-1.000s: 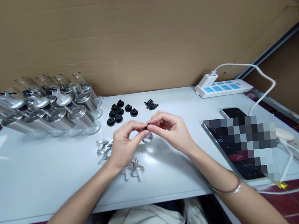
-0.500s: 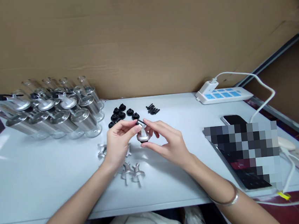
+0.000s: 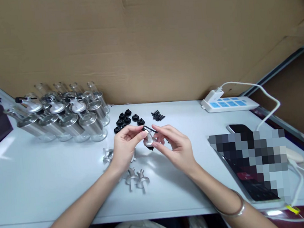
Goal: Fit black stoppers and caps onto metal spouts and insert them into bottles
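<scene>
Between my two hands is a silver pour spout (image 3: 148, 141) with a black lever (image 3: 150, 129) across its top and a black part under its disc. My left hand (image 3: 123, 145) pinches the top of the spout at the lever's left end. My right hand (image 3: 179, 148) has its thumb against the disc and its index finger at the lever's right end. Loose silver spouts (image 3: 142, 179) lie below and behind my left hand, partly hidden by it. Beyond the hands sit several black stoppers (image 3: 120, 122) and a small pile of black levers (image 3: 158, 115).
On the left stand several glass bottles with steel sleeves (image 3: 90, 123), some with silver spouts (image 3: 78, 106) resting among them. A white power strip (image 3: 229, 104), a phone (image 3: 239, 130), a partly blurred tablet (image 3: 255, 186) and white cables (image 3: 272, 107) occupy the right. Cardboard (image 3: 145, 46) walls the back.
The black lever now shows longer, slanting down to the right. My right thumb has shifted from beneath the disc to its side. The whole view has tilted slightly.
</scene>
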The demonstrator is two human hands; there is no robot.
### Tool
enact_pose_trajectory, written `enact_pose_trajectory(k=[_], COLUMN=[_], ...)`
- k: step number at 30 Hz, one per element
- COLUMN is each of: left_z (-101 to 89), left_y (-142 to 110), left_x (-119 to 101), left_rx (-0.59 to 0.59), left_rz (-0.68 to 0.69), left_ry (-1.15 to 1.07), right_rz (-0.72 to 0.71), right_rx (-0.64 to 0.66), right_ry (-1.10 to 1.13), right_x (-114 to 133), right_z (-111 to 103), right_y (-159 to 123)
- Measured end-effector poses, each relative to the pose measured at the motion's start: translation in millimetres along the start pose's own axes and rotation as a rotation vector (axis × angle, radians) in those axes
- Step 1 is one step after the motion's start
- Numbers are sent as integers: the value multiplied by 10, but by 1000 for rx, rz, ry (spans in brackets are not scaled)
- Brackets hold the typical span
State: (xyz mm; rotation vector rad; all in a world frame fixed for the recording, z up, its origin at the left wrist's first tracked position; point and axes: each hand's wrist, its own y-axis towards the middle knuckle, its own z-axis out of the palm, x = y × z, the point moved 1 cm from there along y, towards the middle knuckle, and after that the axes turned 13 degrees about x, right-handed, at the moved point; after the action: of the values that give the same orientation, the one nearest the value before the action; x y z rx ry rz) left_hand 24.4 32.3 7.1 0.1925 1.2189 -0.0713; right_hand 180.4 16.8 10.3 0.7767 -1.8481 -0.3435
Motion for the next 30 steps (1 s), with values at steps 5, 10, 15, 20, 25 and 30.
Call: enact_pose_trajectory(k=[5,10,15,20,25,30], left_z=[19,17,23,51,40,11], left_y=[-6,-12,-19,-28,-17,-6], left_x=[-17,-7,-5,-35,-26,-22], left_rx=[23,68,94,76,64,37], left_rz=[-17,-19,-46,-86,-95,-79], left_ry=[44,58,10,-48,-58,-74], right_rz=[31,-54,-113,-113,-131,-149], right_rx=[-49,-95,-92,-64,-38,84], right_ry=[-89,-143,-188,-216,-227,-263], right_x=[-4,3,21,18,9,-20], right_z=[-18,-29,-30,-21,-4,11], right_y=[-8,-13,-12,-9,-17,-25])
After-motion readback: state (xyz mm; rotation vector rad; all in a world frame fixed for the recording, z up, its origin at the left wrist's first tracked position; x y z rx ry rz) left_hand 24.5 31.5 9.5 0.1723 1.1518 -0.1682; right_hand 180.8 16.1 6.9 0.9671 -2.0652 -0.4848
